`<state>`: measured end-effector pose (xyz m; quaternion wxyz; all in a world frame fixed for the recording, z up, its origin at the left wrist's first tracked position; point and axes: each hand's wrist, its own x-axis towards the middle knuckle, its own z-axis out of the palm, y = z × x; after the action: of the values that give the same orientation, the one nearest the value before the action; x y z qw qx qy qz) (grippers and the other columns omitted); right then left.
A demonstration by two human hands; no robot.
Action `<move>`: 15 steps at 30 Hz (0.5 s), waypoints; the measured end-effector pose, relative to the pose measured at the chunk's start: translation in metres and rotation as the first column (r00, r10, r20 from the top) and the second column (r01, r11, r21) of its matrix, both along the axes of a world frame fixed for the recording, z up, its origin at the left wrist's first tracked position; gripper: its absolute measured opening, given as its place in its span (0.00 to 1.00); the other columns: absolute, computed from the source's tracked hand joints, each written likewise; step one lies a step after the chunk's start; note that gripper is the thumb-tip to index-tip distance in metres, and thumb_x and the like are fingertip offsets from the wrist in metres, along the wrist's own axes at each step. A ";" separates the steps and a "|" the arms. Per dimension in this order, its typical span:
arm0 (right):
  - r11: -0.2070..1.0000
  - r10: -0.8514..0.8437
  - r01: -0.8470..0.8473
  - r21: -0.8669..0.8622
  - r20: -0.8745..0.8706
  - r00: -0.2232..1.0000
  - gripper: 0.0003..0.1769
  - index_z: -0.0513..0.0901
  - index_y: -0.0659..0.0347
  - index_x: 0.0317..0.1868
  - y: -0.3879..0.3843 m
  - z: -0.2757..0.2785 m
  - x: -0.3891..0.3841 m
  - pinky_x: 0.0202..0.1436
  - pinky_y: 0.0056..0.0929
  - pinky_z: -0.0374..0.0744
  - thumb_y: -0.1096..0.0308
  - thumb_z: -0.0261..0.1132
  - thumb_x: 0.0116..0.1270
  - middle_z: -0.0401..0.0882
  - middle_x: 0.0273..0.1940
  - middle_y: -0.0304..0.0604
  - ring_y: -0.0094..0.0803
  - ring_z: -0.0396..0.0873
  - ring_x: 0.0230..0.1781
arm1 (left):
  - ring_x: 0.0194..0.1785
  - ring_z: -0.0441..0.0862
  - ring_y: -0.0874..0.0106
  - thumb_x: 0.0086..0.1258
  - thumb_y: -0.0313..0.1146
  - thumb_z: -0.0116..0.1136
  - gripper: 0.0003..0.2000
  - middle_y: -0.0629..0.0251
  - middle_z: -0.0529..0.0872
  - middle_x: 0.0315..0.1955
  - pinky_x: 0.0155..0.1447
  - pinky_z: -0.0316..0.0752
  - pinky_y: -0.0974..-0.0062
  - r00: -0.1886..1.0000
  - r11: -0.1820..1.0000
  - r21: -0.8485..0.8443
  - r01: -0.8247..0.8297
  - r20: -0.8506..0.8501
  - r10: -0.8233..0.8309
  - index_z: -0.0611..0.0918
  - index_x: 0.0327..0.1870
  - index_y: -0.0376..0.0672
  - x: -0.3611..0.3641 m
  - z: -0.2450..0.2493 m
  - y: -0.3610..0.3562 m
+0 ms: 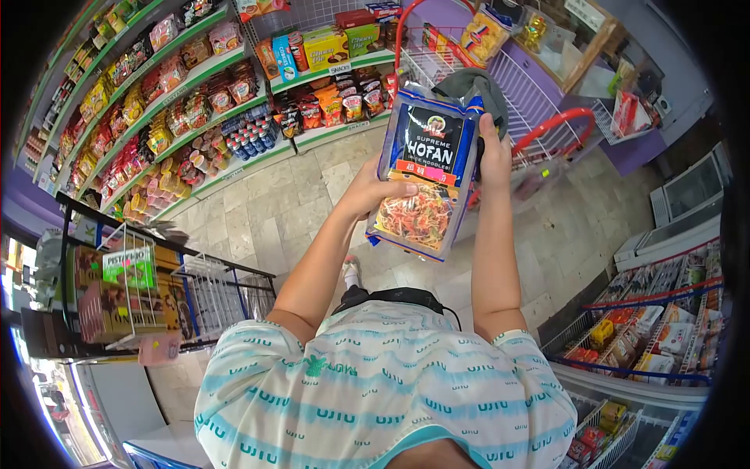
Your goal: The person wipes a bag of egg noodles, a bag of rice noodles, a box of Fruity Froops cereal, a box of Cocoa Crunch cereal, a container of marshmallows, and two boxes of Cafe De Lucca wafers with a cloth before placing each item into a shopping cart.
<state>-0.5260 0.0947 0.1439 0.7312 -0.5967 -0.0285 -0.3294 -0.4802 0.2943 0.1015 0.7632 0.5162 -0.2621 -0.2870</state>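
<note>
Both hands hold a packet of Hofan rice noodles [430, 168] in front of me, its printed front facing up toward the camera. My left hand [376, 190] grips the packet's left edge, with the thumb lying across the front near the middle. On the opposite side my right hand [494, 154] grasps the upper right edge, thumb upright along it; its other fingers are hidden behind. Just beyond the packet, a dark grey cloth-like item [491, 92] is partly covered by it. Behind that stands a wire shopping cart [539, 92] with red handles.
A yellow-and-red food packet [483, 35] sits in the cart's far end. Snack shelves [226, 168] curve along the left and front. A wire rack [223, 293] stands at lower left. Freezers with packaged food [656, 328] line the right. Tiled floor [312, 176] lies between.
</note>
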 end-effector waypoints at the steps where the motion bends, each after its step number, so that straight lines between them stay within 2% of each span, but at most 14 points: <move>1: 1.000 0.002 -0.002 -0.003 0.002 1.000 0.24 0.74 0.66 0.55 0.006 -0.001 0.011 0.53 0.24 0.70 0.54 0.59 0.69 0.76 0.48 0.38 0.23 0.72 0.46 | 0.46 0.81 0.71 0.48 0.27 0.70 0.31 0.59 0.81 0.46 0.52 0.76 0.73 1.000 1.000 -0.003 -0.002 0.002 0.002 0.71 0.56 0.35 0.013 -0.001 0.003; 3: 0.971 -0.153 0.124 -0.205 -0.134 0.979 0.22 0.75 0.66 0.54 0.024 -0.002 0.028 0.52 0.26 0.71 0.56 0.59 0.69 0.77 0.47 0.39 0.24 0.73 0.45 | 0.46 0.81 0.71 0.47 0.27 0.70 0.32 0.59 0.81 0.46 0.51 0.76 0.72 0.997 0.995 -0.063 -0.078 -0.013 0.077 0.70 0.57 0.35 0.045 0.003 0.006; 4: 0.957 -0.175 0.155 -0.245 -0.063 0.983 0.23 0.74 0.66 0.55 0.041 -0.005 0.033 0.54 0.27 0.70 0.57 0.60 0.68 0.77 0.47 0.42 0.28 0.74 0.46 | 0.44 0.81 0.72 0.49 0.27 0.68 0.32 0.59 0.82 0.44 0.49 0.77 0.73 0.995 0.993 -0.063 -0.096 -0.017 0.095 0.69 0.58 0.36 0.062 0.003 0.011; 5: 0.926 -0.210 0.183 -0.331 -0.048 0.977 0.26 0.70 0.67 0.59 0.054 -0.012 0.042 0.58 0.29 0.68 0.58 0.61 0.67 0.76 0.51 0.45 0.33 0.73 0.52 | 0.44 0.81 0.72 0.49 0.27 0.68 0.32 0.59 0.82 0.44 0.49 0.77 0.73 0.995 0.993 -0.068 -0.096 -0.017 0.095 0.69 0.58 0.36 0.082 0.006 0.016; 6: 0.949 -0.069 0.034 -0.313 -0.100 0.993 0.32 0.64 0.68 0.65 0.062 -0.022 0.052 0.66 0.32 0.61 0.59 0.62 0.66 0.69 0.61 0.50 0.38 0.67 0.62 | 0.43 0.82 0.72 0.50 0.27 0.68 0.31 0.60 0.82 0.43 0.48 0.77 0.73 0.985 0.981 -0.091 -0.171 -0.029 0.169 0.69 0.57 0.36 0.100 0.014 0.023; 8: 0.911 -0.049 -0.006 -0.412 -0.124 0.991 0.39 0.56 0.69 0.69 0.085 -0.032 0.069 0.71 0.35 0.55 0.60 0.62 0.65 0.56 0.69 0.52 0.40 0.57 0.70 | 0.40 0.82 0.72 0.51 0.27 0.65 0.28 0.60 0.82 0.40 0.46 0.78 0.74 0.958 0.951 -0.116 -0.286 -0.023 0.286 0.70 0.55 0.36 0.140 0.021 0.033; 9: 0.911 -0.050 -0.004 -0.411 -0.120 0.992 0.39 0.56 0.69 0.69 0.095 -0.034 0.076 0.71 0.35 0.55 0.60 0.62 0.65 0.56 0.69 0.52 0.40 0.57 0.70 | 0.40 0.82 0.72 0.51 0.27 0.65 0.28 0.60 0.82 0.40 0.46 0.78 0.74 0.958 0.951 -0.116 -0.286 -0.019 0.285 0.70 0.55 0.36 0.155 0.024 0.040; 11: 0.861 -0.003 -0.014 -0.509 -0.032 0.999 0.43 0.51 0.70 0.71 0.109 -0.037 0.092 0.72 0.36 0.51 0.60 0.63 0.64 0.49 0.72 0.53 0.41 0.52 0.72 | 0.41 0.82 0.71 0.51 0.26 0.64 0.27 0.59 0.82 0.41 0.47 0.78 0.73 0.948 0.937 -0.145 -0.317 -0.047 0.313 0.71 0.55 0.36 0.180 0.033 0.048; 13: 0.837 -0.011 0.010 -0.547 0.001 1.000 0.43 0.50 0.70 0.71 0.120 -0.034 0.106 0.72 0.35 0.52 0.60 0.63 0.63 0.50 0.72 0.53 0.41 0.52 0.72 | 0.42 0.82 0.70 0.50 0.27 0.64 0.28 0.58 0.82 0.42 0.48 0.78 0.72 0.947 0.939 -0.122 -0.321 -0.061 0.316 0.71 0.56 0.36 0.201 0.035 0.055; 15: 0.811 -0.018 0.032 -0.584 0.030 0.999 0.44 0.49 0.70 0.71 0.123 -0.034 0.121 0.72 0.35 0.52 0.60 0.63 0.63 0.51 0.71 0.54 0.41 0.52 0.72 | 0.43 0.82 0.69 0.49 0.28 0.64 0.29 0.57 0.82 0.42 0.50 0.77 0.71 0.980 0.960 -0.208 -0.189 -0.104 0.171 0.71 0.56 0.35 0.224 0.022 0.058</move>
<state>-0.4049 0.2181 0.1095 0.5078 -0.7890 -0.1289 -0.3209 -0.2565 0.3519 0.1233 0.8483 0.4389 -0.2112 -0.2077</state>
